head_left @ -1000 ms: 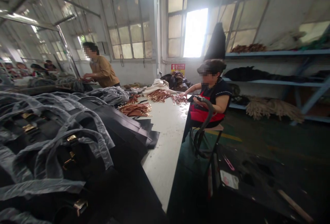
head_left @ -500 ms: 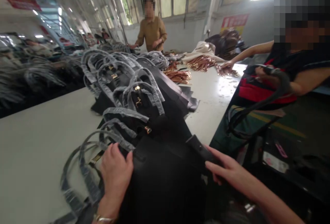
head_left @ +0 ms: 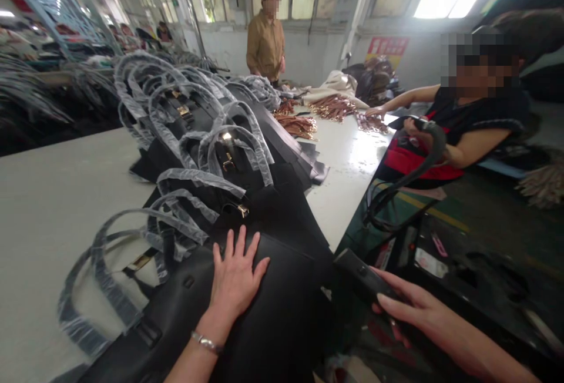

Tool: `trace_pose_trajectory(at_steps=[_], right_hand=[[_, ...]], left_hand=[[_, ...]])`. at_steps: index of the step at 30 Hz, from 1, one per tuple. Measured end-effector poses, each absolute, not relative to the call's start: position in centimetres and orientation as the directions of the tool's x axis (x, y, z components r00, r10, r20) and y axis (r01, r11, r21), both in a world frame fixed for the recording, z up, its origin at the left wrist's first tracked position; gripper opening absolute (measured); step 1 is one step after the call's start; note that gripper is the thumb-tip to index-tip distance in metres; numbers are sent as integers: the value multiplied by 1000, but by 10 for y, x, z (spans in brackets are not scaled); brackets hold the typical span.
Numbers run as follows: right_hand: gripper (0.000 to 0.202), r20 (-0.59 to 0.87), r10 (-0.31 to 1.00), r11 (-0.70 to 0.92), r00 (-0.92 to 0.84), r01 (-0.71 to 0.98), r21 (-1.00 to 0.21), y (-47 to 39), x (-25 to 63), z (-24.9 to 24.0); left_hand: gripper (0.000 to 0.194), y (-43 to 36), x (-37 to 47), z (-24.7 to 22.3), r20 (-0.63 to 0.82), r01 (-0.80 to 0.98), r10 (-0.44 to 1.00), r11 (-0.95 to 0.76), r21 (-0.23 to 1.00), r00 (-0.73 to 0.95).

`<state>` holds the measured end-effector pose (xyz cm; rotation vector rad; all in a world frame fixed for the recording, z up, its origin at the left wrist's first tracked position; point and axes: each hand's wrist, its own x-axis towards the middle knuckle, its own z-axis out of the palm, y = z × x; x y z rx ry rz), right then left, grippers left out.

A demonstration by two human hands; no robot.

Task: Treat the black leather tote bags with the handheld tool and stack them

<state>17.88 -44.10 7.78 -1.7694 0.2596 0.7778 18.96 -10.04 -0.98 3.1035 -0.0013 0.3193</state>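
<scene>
My left hand (head_left: 235, 280) lies flat with its fingers spread on a black leather bag panel (head_left: 282, 289) close to me. Wrapped in clear plastic, its looped handles (head_left: 106, 277) stick out to the left over the table. In my right hand (head_left: 414, 306) is a black, blocky handheld tool (head_left: 359, 271), its squared end pointing at the panel's right edge; its exact kind is unclear. The tool and the panel look apart. Beyond my left hand lie more black bag pieces with wrapped handles (head_left: 198, 180) and a gold clasp (head_left: 242, 211).
The white table (head_left: 53, 207) runs forward. Brown straps with gold hardware (head_left: 332, 106) are piled at the far end. A co-worker (head_left: 480, 101) at the right grips a black hose (head_left: 423, 165); another person (head_left: 265, 42) stands at the back. Dark bins (head_left: 440, 277) sit below the right edge.
My left hand has moved right, from beside the handles to flat on the panel. My right hand and its tool have shifted slightly right and down. The view has turned a little.
</scene>
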Motion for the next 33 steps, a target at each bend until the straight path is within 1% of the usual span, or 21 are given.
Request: trace_pose_trajectory(at_steps=[3, 9, 13, 15, 17, 19, 23, 25, 26, 27, 28, 30, 32, 33], right_hand=[[76, -640, 271, -350, 719, -546, -761, -426, 179, 79], [72, -692, 323, -446, 646, -541, -713, -400, 196, 78], [70, -631, 393, -444, 668, -463, -767, -390, 206, 72], [76, -588, 376, -428, 716, -429, -796, -388, 210, 65], [88, -557, 324, -421, 765, -411, -809, -384, 215, 58], [97, -512, 315, -422, 799, -366, -830, -376, 222, 52], [101, -458, 378, -504, 805, -236, -831, -342, 226, 45], [100, -413, 401, -540, 818, -153, -828, -323, 224, 38], [97, -377, 411, -552, 830, -103, -827, -315, 224, 34], [92, -342, 421, -567, 840, -50, -822, -309, 223, 30], [85, -313, 433, -588, 845, 1, -809, -305, 223, 26], [72, -270, 456, -628, 848, 92, -773, -303, 220, 20], [66, -229, 461, -658, 858, 157, -736, -303, 214, 15], [67, -223, 459, -674, 860, 173, -718, -302, 211, 11]], left_hand=[[56, -95, 191, -9, 219, 2, 2, -1000, 1, 976], [56, -98, 190, -10, 230, -18, -12, -1000, 23, 973], [56, -98, 190, -6, 208, -11, 4, -997, 71, 978], [57, -99, 186, -2, 185, -13, 10, -992, 122, 983], [59, -100, 181, 2, 160, -35, -4, -981, 191, 987], [62, -105, 173, 6, 133, -57, -22, -963, 265, 991], [64, -124, 154, 9, 105, -75, -35, -912, 403, 994], [58, -125, 148, 8, 104, -91, -47, -876, 474, 993], [53, -120, 147, 7, 111, -68, -14, -860, 506, 994], [47, -110, 146, 6, 127, -17, 59, -849, 528, 990], [42, -96, 144, 5, 154, 62, 169, -842, 535, 973], [38, -60, 140, 6, 241, 263, 434, -814, 517, 868], [42, -22, 141, 7, 327, 426, 606, -768, 478, 726], [46, -6, 145, 5, 313, 481, 650, -740, 470, 693]])
